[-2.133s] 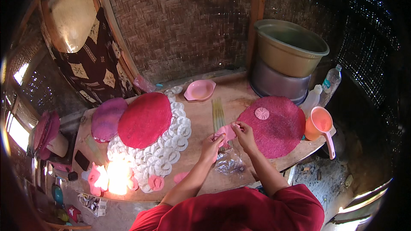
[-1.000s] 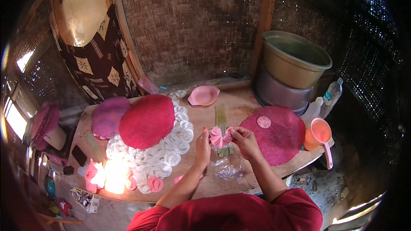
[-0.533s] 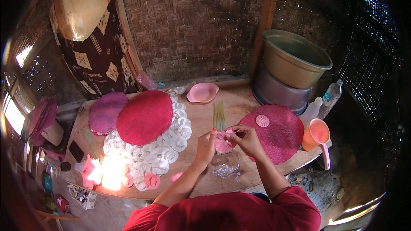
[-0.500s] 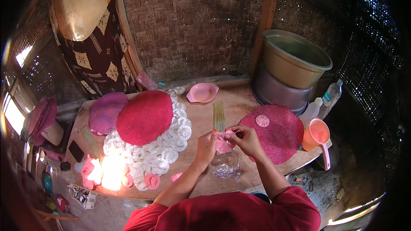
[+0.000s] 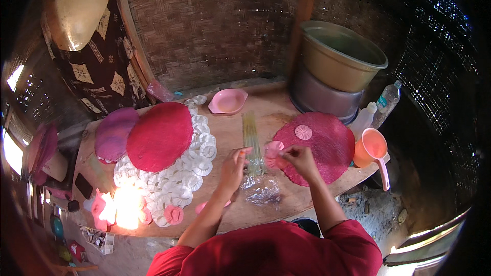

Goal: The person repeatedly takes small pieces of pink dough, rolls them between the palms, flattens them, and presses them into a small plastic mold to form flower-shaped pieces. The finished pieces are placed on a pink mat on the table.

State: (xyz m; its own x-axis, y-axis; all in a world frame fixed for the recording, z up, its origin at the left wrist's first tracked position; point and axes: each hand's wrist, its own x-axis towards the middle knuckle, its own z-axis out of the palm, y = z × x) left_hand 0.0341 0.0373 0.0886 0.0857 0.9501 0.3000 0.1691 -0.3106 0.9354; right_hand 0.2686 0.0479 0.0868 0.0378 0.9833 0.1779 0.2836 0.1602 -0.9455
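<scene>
A pale pink, ruffled pleated disc [image 5: 274, 154] hangs from the fingertips of my right hand [image 5: 300, 162], which is closed on its right edge. It is held over the left edge of a round magenta mat [image 5: 327, 153]. Another pink pleated disc [image 5: 303, 132] lies flat on that mat. My left hand [image 5: 232, 171] is to the left, apart from the disc, fingers pointing right with a gap between them and nothing visible held. Between the hands lies a bundle of thin yellow-green sticks [image 5: 249, 130], its lower end by crumpled clear plastic [image 5: 261, 192].
White pleated discs [image 5: 192, 180] spread on the left, under a round red mat [image 5: 159, 130] and a purple one [image 5: 115, 133]. Behind is a pink dish [image 5: 228, 101]. Stacked basins [image 5: 342, 59], bottles [image 5: 387, 101] and an orange dipper [image 5: 371, 147] stand right. Glaring sunlight hits the front left.
My hands have parted. The right hand has drawn the pink disc rightward, out of the left hand's fingers. The whole view has shifted slightly.
</scene>
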